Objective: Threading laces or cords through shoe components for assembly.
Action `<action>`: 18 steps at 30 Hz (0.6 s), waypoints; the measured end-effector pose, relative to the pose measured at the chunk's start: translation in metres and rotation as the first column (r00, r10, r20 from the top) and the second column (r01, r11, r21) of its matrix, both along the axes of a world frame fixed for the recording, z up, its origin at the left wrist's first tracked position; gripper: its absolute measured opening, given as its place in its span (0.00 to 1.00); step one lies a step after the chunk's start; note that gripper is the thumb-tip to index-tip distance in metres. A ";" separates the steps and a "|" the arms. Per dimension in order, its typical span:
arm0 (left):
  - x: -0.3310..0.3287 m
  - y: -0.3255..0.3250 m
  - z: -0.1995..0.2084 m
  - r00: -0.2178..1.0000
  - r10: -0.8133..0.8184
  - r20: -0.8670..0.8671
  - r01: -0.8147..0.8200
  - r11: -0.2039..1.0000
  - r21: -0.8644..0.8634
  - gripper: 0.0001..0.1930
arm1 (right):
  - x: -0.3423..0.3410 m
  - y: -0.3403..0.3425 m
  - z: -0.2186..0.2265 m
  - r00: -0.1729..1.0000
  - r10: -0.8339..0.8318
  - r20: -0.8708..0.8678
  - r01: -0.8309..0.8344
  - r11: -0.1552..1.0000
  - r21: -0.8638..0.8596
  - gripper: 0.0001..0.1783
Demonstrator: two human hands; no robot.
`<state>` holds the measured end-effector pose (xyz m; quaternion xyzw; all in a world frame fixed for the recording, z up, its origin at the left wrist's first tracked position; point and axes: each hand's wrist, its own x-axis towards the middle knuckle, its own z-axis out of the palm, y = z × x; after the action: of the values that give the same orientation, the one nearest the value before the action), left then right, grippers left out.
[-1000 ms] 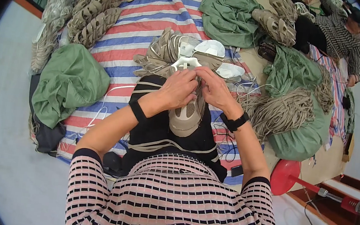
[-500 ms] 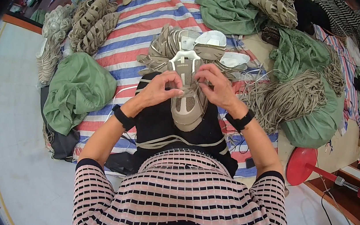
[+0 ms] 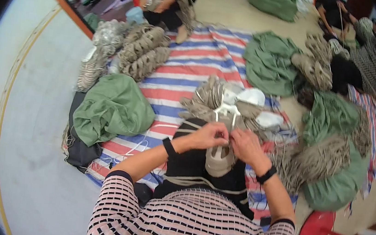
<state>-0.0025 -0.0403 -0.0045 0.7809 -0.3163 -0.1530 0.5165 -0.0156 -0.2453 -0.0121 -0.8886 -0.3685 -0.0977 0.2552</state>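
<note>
Both hands were closed in pinch grips on the beige shoe upper (image 3: 218, 158) resting on the dark lap cloth (image 3: 194, 167): left hand (image 3: 207, 136) and right hand (image 3: 245, 145) met at its top edge. Good practice, I judged: keep cord taut, upper steadied against lap

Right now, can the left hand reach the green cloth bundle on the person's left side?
Probably yes. The green cloth bundle lies apart from the left hand, with nothing in between, but both hands are busy on the beige shoe.
</note>
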 end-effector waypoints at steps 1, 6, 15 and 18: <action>-0.002 -0.001 0.000 1.000 0.026 0.013 -0.027 1.000 0.010 0.08 | -0.005 0.005 0.002 0.999 0.025 0.028 -0.025 1.000 0.004 0.06; -0.008 0.000 -0.003 0.999 0.043 0.002 -0.043 0.997 0.061 0.10 | -0.017 0.013 0.005 0.997 -0.076 0.004 0.076 0.993 -0.093 0.06; 0.007 0.010 0.002 0.999 -0.013 0.033 0.011 0.997 0.073 0.07 | -0.011 0.015 0.006 0.994 -0.106 0.036 0.110 0.986 -0.127 0.07; 0.002 0.006 -0.002 0.994 0.004 0.108 -0.004 1.000 -0.001 0.06 | -0.016 0.013 0.009 0.996 -0.080 0.040 0.085 0.986 -0.145 0.05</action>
<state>-0.0003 -0.0347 -0.0062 0.7885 -0.3425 -0.1094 0.4990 -0.0319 -0.2326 -0.0026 -0.9175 -0.3420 -0.0960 0.1789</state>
